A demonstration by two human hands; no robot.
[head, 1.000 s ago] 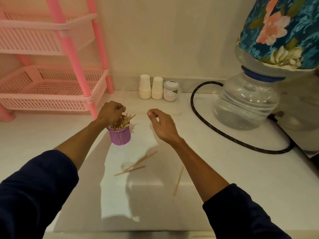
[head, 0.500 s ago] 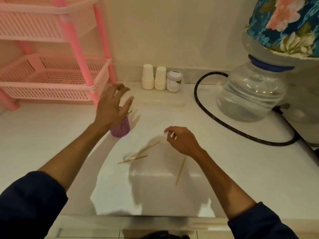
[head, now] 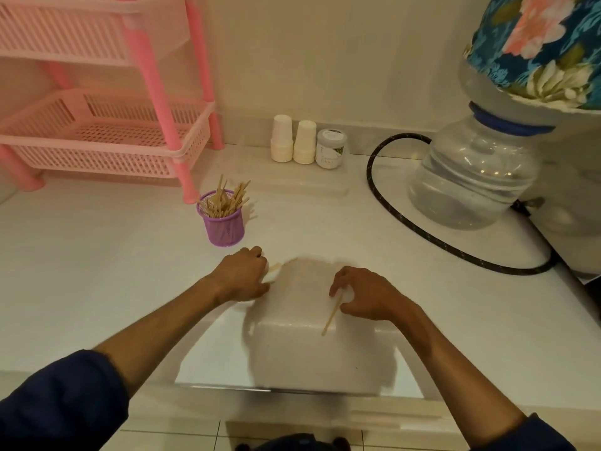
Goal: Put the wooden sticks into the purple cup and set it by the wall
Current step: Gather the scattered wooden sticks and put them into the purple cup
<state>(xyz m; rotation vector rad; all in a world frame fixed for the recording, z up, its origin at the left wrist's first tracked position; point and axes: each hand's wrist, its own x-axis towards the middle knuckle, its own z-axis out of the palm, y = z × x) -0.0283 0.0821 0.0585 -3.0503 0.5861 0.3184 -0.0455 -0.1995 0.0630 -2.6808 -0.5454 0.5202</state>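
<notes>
While purple cup (head: 223,222) stands apart, both hands (head: 242,277) pinch sticks (head: 331,315).

Probably a home kitchen: white counter (head: 422,320) with pink plastic rack (head: 107,141), paper cups (head: 281,143) and a water dispenser bottle (head: 471,177).

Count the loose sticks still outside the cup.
2 visible: one under the left hand, stick tip showing; one stick at the right hand. More may be hidden beneath the hands.
</notes>
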